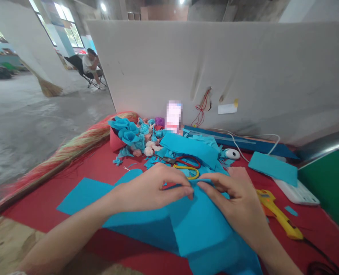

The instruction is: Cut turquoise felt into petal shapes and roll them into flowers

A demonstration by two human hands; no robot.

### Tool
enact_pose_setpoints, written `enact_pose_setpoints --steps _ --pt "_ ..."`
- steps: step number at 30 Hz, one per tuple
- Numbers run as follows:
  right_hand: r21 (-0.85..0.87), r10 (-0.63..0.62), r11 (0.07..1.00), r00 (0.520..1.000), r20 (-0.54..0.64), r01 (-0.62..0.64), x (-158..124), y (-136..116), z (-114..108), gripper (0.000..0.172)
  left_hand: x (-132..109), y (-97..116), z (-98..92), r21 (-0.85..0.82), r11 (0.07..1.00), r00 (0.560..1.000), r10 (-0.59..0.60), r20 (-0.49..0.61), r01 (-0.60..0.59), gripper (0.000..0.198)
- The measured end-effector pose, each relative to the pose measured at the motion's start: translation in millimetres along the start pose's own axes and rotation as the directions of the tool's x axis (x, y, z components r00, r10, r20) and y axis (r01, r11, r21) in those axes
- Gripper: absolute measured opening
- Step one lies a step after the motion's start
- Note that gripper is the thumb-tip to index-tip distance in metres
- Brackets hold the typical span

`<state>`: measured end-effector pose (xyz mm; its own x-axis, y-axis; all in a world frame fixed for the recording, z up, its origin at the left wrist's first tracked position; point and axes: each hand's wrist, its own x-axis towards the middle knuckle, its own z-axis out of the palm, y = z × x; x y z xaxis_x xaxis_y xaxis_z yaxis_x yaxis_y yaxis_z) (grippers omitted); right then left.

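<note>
From my head camera, I have both hands at the upper edge of a blue sheet [200,225], which hangs in broad folds below my fingers over the red tabletop covering [91,164]. My left hand [160,187] pinches that edge between thumb and forefinger; my right hand [235,196], just beside it, presses its thumb on the folded edge against the fingers behind. The 2 thumbs point toward each other, near but apart. Just beyond my fingertips lie scissors [183,165] with 1 red and 1 yellow handle loop, on a heap of blue scraps [215,143]. Farther left are small blue, pink and white flowers [149,147] (1 larger blue bloom [126,129] sits beside them), and behind the heap a lit phone [173,114] stands near the pale board [158,68]. Right of my right hand rests a yellow glue gun [284,217], and past it a blue pad [274,168] lies partly over a white case [298,192].
</note>
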<state>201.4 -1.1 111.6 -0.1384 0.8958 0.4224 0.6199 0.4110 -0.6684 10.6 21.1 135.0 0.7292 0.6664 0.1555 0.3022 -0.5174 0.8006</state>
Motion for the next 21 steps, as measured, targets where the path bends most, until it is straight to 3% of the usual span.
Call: enact_pose_setpoints --steps 3,5,8,10,12,16,21 --pt "0.027 0.101 0.995 0.99 -0.099 -0.098 3 2 -11 0.014 -2 -3 -11.7 0.02 0.998 0.998 -0.065 0.004 0.065 0.023" --pt "0.061 0.183 0.983 0.964 -0.193 -0.174 5 4 -20 0.017 0 -8 -17.2 0.009 0.992 0.99 -0.122 -0.065 0.123 0.023" --pt "0.1 0.285 0.958 0.918 -0.275 -0.267 6 6 -24 0.025 6 -21 -9.9 -0.295 0.951 0.963 -0.165 -0.214 0.097 0.024" --pt "0.072 0.276 0.961 0.906 -0.322 -0.268 6 6 -19 0.027 11 -28 5.1 -0.634 0.771 0.964 -0.204 -0.171 0.05 0.032" --pt "0.037 0.242 0.969 0.899 -0.365 -0.245 4 4 -11 0.027 13 -31 22.8 -0.751 0.648 0.957 -0.279 -0.077 0.128 0.037" --pt "0.068 0.263 0.964 0.894 -0.361 -0.256 0 -2 1 0.027 13 -26 46.9 -0.778 0.591 0.934 -0.356 -0.016 0.212 0.031" --pt "-0.001 0.209 0.974 0.9 -0.382 -0.226 0 -1 -3 0.026 16 -22 54.2 -0.776 0.594 0.938 -0.347 -0.009 0.213 0.047"
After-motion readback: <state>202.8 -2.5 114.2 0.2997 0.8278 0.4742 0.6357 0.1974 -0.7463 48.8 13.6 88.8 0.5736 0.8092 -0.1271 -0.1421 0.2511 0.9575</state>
